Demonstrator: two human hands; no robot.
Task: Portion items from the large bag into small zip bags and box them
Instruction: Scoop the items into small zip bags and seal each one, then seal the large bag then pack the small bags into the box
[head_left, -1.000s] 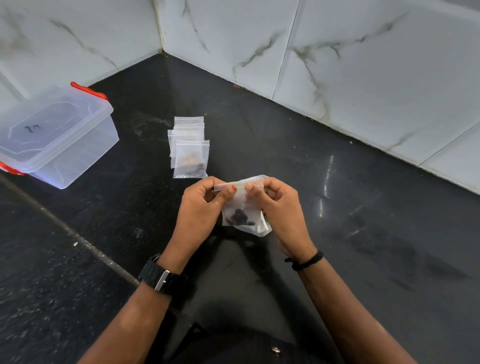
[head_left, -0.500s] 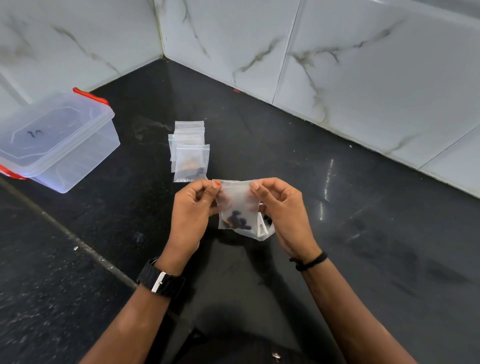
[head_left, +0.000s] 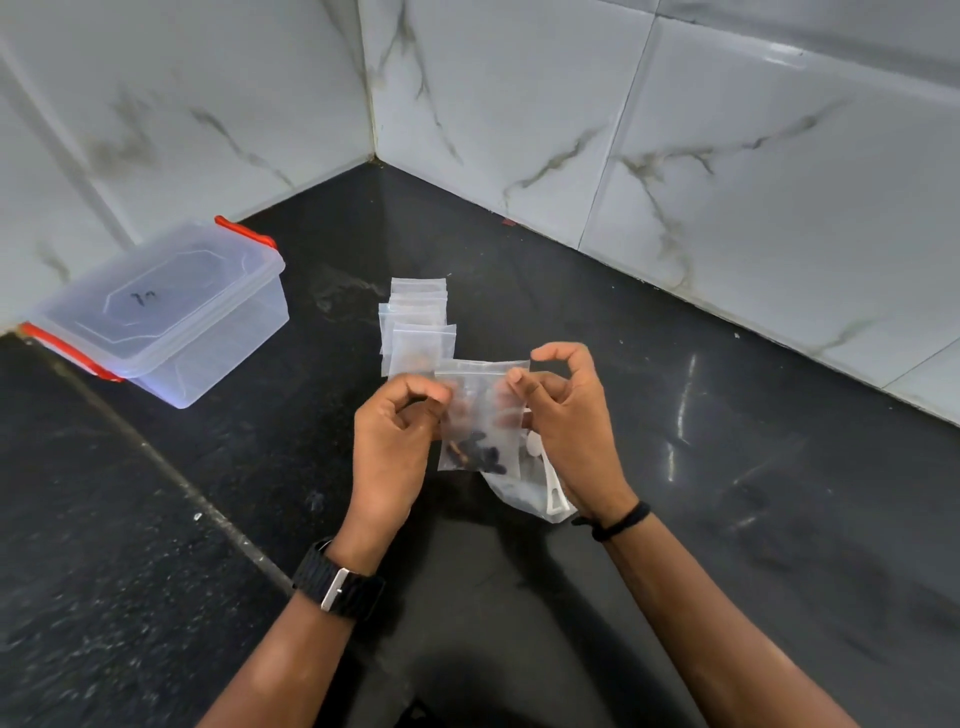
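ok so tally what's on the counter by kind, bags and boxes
Small clear zip bag with dark pieces, held in both hands: 1
Small clear zip bags stacked on the black counter: at least 3, overlap hides the exact count
Larger clear bag under the right hand: 1
Clear lidded plastic box with red clips: 1
Total: at least 6

A dark handwritten mark sits on the lid of the clear plastic box (head_left: 156, 317) with red clasps; it looks like two strokes or digits, too small to read. Nothing else carries writing.

White marble-veined wall tiles (head_left: 727, 171) cornering glossy black, seemingly stone counter (head_left: 727, 519).
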